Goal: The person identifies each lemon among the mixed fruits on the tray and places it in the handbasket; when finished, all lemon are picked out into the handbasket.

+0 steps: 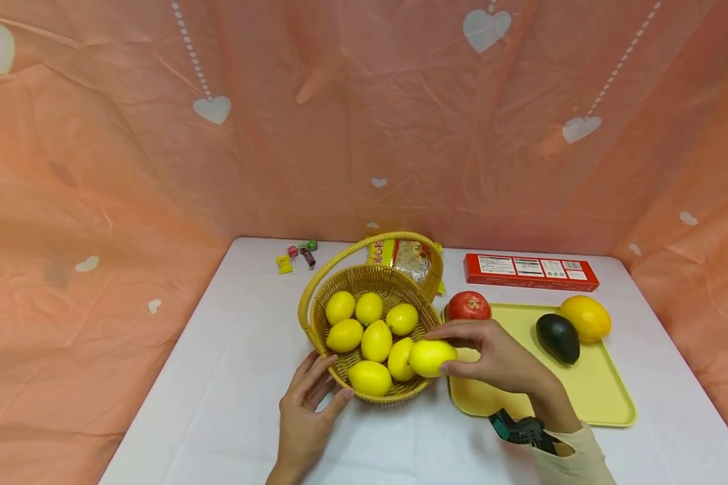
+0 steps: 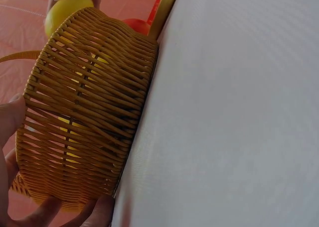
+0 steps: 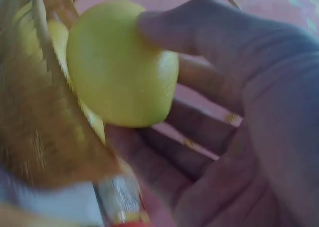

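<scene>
A woven yellow basket (image 1: pixel 371 397) (image 2: pixel 84 112) with a hoop handle stands mid-table and holds several lemons (image 1: pixel 376 339). My right hand (image 1: pixel 435 350) pinches one more lemon (image 1: pixel 423 358) (image 3: pixel 119 62) between thumb and fingers (image 3: pixel 199 23), just over the basket's right rim. That lemon (image 2: pixel 65 10) shows above the rim in the left wrist view. My left hand (image 1: pixel 324 380) lies on the table with straight fingers (image 2: pixel 75 212) touching the basket's near-left wall.
A yellow tray (image 1: pixel 600 397) right of the basket carries a red fruit (image 1: pixel 468 305), a dark avocado (image 1: pixel 557 337) and a yellow-orange mango (image 1: pixel 585 317). A red box (image 1: pixel 530 271), a snack bag (image 1: pixel 408 259) and small candies (image 1: pixel 296 256) lie at the back. Pink cloth walls surround the table.
</scene>
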{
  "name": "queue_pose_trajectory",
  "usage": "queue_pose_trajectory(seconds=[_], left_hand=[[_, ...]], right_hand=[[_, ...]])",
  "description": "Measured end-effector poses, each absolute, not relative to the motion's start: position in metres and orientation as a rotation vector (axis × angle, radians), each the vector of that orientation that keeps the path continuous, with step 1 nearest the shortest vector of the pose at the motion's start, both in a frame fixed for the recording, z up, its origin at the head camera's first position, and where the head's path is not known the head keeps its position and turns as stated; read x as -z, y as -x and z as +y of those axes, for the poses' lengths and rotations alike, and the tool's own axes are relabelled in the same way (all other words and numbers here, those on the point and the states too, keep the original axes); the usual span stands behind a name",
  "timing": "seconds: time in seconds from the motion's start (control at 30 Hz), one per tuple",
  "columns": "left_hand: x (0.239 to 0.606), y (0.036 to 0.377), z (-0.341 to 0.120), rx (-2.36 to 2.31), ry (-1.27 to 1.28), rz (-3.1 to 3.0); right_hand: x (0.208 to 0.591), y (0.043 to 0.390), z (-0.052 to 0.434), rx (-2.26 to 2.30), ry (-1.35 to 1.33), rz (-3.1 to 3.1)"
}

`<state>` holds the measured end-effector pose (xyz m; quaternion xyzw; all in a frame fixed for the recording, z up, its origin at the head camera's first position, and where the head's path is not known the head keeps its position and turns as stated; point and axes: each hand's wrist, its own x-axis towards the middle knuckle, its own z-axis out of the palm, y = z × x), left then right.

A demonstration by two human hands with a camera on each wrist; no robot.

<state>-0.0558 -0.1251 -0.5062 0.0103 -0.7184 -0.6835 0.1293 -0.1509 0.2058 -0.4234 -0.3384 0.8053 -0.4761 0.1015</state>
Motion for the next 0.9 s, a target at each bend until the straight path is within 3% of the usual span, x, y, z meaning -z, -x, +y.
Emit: queue_pose_trajectory(seconds=[0.5,0.9], left_hand=[[0.507,0.056,-0.124,2.024,-0.016,-2.051],[0.499,0.057,-0.139,1.926,-0.021,-2.082]], right_hand=[[0.431,0.141,0.121,1.079,1.107,2.500],[0.419,0.146,0.197,1.220,0.917,2.810]])
